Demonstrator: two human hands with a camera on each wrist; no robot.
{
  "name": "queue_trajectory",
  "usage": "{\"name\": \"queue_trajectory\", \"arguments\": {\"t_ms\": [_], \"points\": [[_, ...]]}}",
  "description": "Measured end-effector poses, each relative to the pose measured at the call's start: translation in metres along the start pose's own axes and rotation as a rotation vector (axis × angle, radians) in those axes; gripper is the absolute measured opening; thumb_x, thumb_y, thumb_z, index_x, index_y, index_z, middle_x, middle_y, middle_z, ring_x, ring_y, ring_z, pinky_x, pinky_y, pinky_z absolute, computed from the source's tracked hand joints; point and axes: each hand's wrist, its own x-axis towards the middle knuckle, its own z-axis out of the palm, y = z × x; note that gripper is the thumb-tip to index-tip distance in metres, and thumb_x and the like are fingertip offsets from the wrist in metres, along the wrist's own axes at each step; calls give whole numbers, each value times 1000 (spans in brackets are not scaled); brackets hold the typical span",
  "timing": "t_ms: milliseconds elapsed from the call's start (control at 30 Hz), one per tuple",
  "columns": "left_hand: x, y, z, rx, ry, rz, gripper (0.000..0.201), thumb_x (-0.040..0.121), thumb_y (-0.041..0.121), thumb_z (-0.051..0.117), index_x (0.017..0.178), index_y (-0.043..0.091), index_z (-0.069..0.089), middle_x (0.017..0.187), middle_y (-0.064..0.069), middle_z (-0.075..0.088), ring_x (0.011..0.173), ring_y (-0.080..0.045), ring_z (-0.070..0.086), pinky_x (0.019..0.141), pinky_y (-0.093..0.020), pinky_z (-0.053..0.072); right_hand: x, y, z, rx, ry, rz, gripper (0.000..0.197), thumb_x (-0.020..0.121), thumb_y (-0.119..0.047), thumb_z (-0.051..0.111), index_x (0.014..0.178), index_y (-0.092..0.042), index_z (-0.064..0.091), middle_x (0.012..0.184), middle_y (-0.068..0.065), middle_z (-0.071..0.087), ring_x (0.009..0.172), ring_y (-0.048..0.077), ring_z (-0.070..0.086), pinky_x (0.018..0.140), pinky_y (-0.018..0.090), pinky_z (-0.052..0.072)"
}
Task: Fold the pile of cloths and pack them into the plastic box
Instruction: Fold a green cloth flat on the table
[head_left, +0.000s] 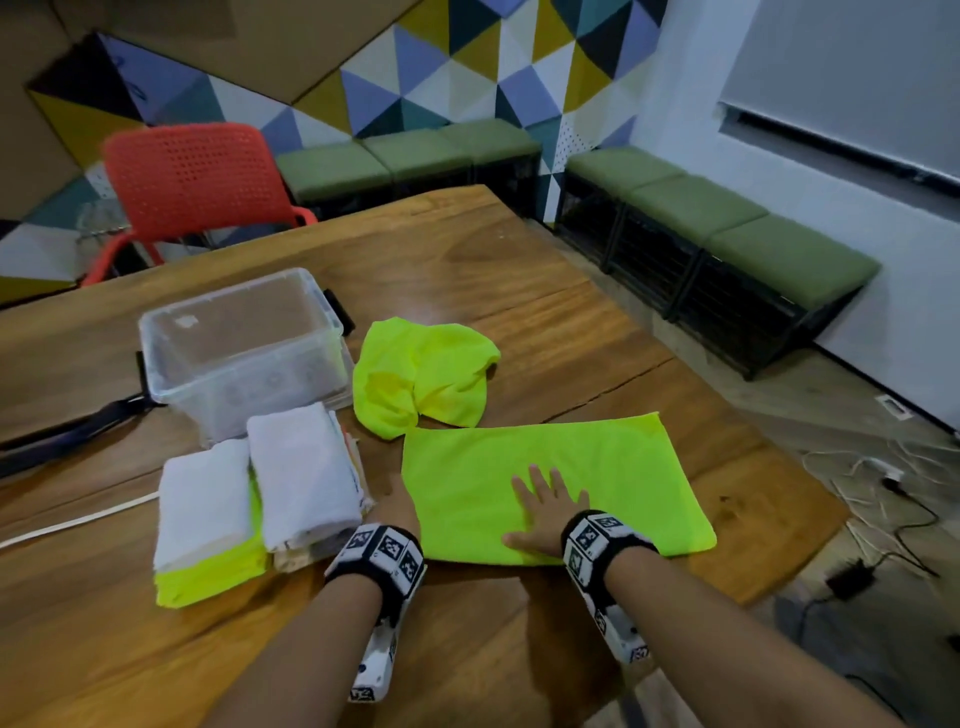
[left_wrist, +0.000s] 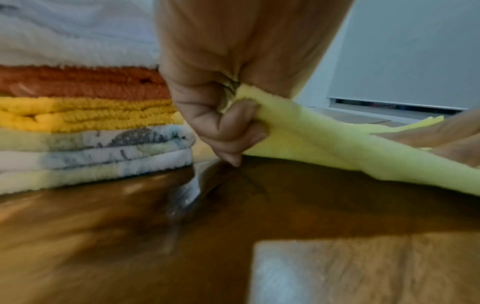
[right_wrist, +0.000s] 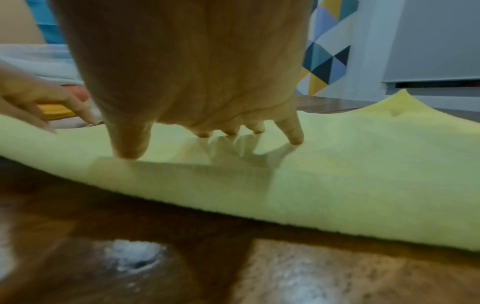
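Left hand (left_wrist: 221, 115) pinches the near-left corner of the green cloth (head_left: 597, 467); right hand (head_left: 545, 512) lies flat on it, fingers spread, pinning it to the table (head_left: 519, 270). Cloth looks light, limp and grippy, probably half-folded already, so take it by corners or edges. Plastic box (head_left: 244, 348) sits well apart, far-left, behind the folded stacks (head_left: 301, 473).
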Motion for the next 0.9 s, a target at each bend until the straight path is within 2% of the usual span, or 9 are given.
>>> {"name": "queue_trajectory", "arguments": {"t_ms": [133,200,333,500,567,633,733,833,900], "points": [[-4,8,-3,52,84,30,55,91,4,42,141,8,20,142,-17,30,128,-36,41,100,-44,39,-10,-8,-4,40,142,18,62,101,-43,24,150,-23,-8,157,7,-18,146,29,-9,117,51,7],[-2,16,-1,78,139,93,62,93,8,41,147,12,12,147,-16,22,134,-35,33,104,-43,36,-13,-4,-5,19,197,54,60,102,-36,24,150,-21,-10,157,10,-19,146,30,-10,118,48,6],[6,34,24,241,119,332,61,100,23,30,151,20,-5,159,-6,-6,147,-29,-4,119,-42,12,-12,5,4,35,211,108,72,99,-47,30,149,-20,-13,155,9,-22,145,31,-15,118,46,0],[15,61,54,406,116,434,59,102,36,23,149,23,-11,157,-2,-18,145,-29,-17,117,-48,-2,4,6,-5,-18,225,74,66,101,-42,26,149,-18,-13,155,9,-22,145,30,-17,118,45,-3],[24,64,55,401,152,436,58,100,42,23,151,21,3,159,-7,-4,146,-33,-3,116,-52,7,14,11,-12,-52,222,49,67,100,-43,26,149,-18,-12,155,9,-22,145,30,-16,117,45,-4],[35,56,55,379,174,446,60,96,52,19,145,20,34,147,-14,39,134,-40,34,108,-56,27,22,22,-15,-76,166,12,71,96,-56,16,148,-18,-14,155,8,-23,144,28,-18,117,45,-5],[62,28,77,306,118,444,66,93,61,4,150,27,11,135,-8,49,121,-35,38,113,-47,4,34,54,-6,-111,211,-68,97,57,-80,-28,138,-27,-34,150,8,-25,138,25,-29,117,45,-2],[65,22,66,297,141,445,64,93,62,4,147,28,12,136,-9,52,124,-34,34,116,-39,-9,54,98,7,-24,253,93,77,87,-68,-10,147,-21,-17,153,8,13,144,26,-19,105,36,22],[71,25,62,306,111,436,63,94,61,4,145,27,16,137,-8,51,126,-33,33,116,-37,-10,46,122,-1,-23,193,147,86,77,-75,-21,145,-23,-25,152,8,9,143,25,-21,112,34,14]]}}
